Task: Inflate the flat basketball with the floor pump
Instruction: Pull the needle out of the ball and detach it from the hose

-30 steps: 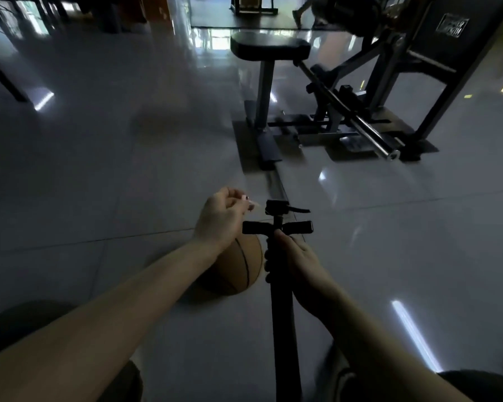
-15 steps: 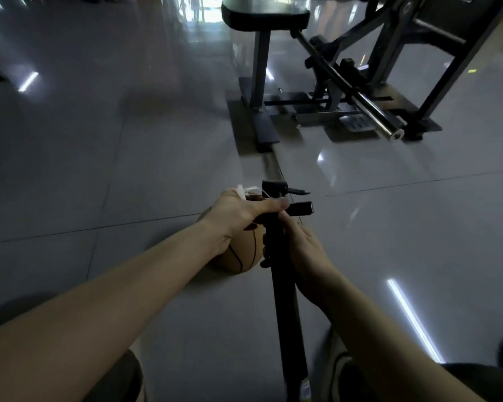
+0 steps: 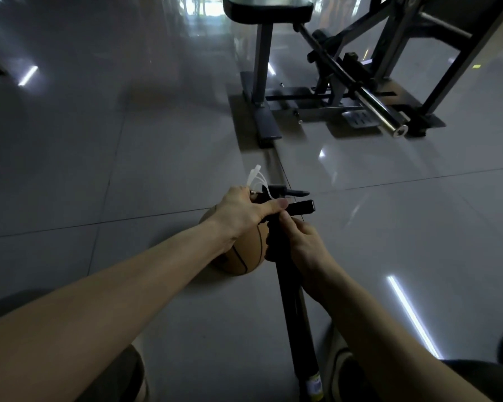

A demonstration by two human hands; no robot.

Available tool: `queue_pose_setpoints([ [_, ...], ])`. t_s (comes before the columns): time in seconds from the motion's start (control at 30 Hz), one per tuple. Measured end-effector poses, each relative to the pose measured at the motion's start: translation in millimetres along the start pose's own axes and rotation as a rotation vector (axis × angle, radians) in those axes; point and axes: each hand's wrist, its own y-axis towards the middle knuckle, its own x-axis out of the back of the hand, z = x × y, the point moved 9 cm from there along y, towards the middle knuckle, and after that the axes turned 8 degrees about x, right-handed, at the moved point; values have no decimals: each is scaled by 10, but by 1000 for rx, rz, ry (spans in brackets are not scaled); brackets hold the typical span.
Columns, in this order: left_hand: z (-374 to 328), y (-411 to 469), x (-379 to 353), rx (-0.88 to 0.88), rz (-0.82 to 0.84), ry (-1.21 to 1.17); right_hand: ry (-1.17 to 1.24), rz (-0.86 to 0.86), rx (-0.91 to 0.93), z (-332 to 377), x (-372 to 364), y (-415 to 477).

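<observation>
Holding the pump [image 3: 291,303] up so it won't tip, the right hand [image 3: 306,252] wraps round its tube. The left hand [image 3: 243,214] grips the handle [image 3: 302,207], with white plastic bits [image 3: 254,176] too. The ball [image 3: 244,255] sits on the floor [image 3: 128,169], just beside the pump.

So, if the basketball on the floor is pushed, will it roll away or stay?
It would probably roll: the basketball looks round and rests on the glossy floor. If underinflated, it may roll sluggishly, though no dent shows. The pump beside it might stop it on that side.
</observation>
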Motion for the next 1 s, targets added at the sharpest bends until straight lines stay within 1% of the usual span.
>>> queue_pose_setpoints([
  [0.13,-51,2,66,-19,-1,18,-15,35,-32,-11,37,15],
  [0.23,-26,59,230,28,-38,-15,-26,67,-80,-63,14,-1],
  [0.33,1,61,258,51,5,-29,-62,58,-57,-69,-8,-16],
  [0.47,-42,-1,205,25,41,124,-79,27,-29,-25,-9,-11],
  [0.57,-46,7,198,-1,-1,174,-80,13,-34,-31,-24,-19],
  [0.67,-18,28,165,-18,-7,176,-103,-7,-19,-36,8,-14],
  [0.8,-55,27,193,-18,0,190,-42,93,-82,-67,27,-4],
  [0.87,-104,35,316,-1,-38,155,-109,157,-85,-88,-7,-17],
  [0.93,-126,47,472,42,-75,97,-278,200,-64,-141,-41,-34],
  [1.0,-127,53,542,55,-73,64,-402,229,-74,-219,-46,-22],
])
